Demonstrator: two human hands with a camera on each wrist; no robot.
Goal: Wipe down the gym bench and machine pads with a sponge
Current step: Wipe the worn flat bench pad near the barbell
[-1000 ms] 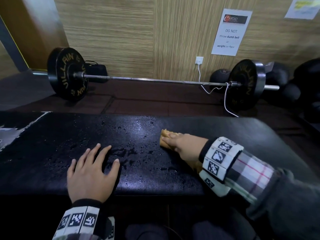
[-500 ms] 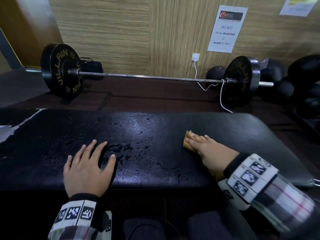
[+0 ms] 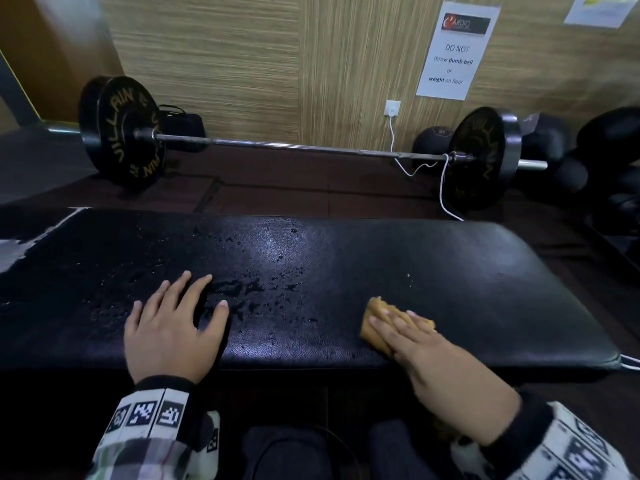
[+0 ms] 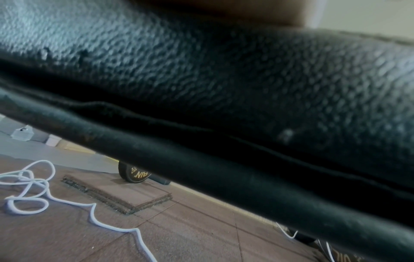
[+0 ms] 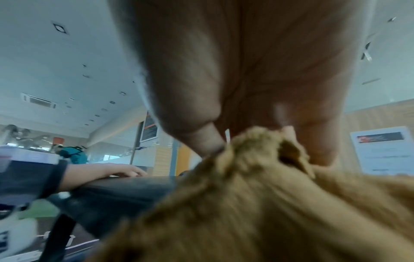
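Observation:
A black padded gym bench (image 3: 450, 271) runs across the head view, wet with droplets around its middle. A yellow-brown sponge (image 3: 375, 322) lies on the bench near the front edge, right of centre. My right hand (image 3: 415, 341) presses flat on it with straight fingers; most of the sponge is hidden under the palm. In the right wrist view the sponge (image 5: 246, 203) fills the lower frame under the palm. My left hand (image 3: 173, 327) rests flat on the bench, fingers spread, holding nothing. The left wrist view shows only the bench's side edge (image 4: 224, 79).
A loaded barbell (image 3: 294, 145) lies on the floor behind the bench, by the wall. A white cable (image 3: 443, 188) hangs from a wall socket to the floor. Dumbbells (image 3: 554, 143) sit at the back right. A loose white cord (image 4: 44, 195) lies on the floor under the bench.
My right hand has slid the sponge to the right and toward the bench's front edge. The left hand has stayed in place.

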